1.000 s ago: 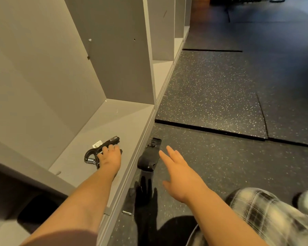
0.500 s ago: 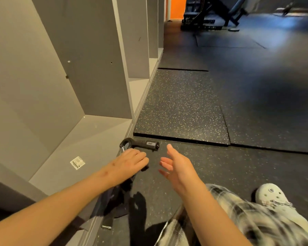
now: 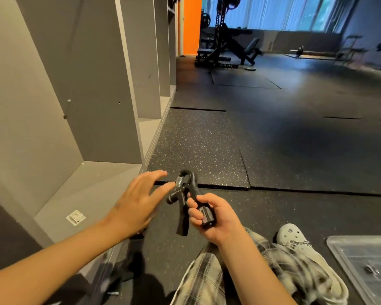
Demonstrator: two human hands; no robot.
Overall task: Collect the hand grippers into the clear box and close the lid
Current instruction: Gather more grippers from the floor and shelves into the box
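A black hand gripper (image 3: 183, 199) with a metal spring at its top is held above the floor in the middle of the view. My right hand (image 3: 213, 216) grips one of its handles; the other handle hangs free to the left. My left hand (image 3: 139, 201) hovers just left of it with fingers spread, a fingertip near the spring. A clear plastic box or lid (image 3: 365, 263) lies on the floor at the lower right, partly cut off by the frame edge. More dark items (image 3: 123, 271) lie blurred on the floor under my left forearm.
Grey open shelf bays (image 3: 86, 190) run along the left, with a white sticker (image 3: 75, 217) on the nearest bay's floor. My plaid-clad leg and pale clog (image 3: 295, 238) lie at the lower right. Speckled black rubber mats cover the floor; gym machines stand far back.
My left hand lifted the hand gripper off the shelf and passed it to my right hand, which now grips it. My left hand has let go. The view has tilted up and right.
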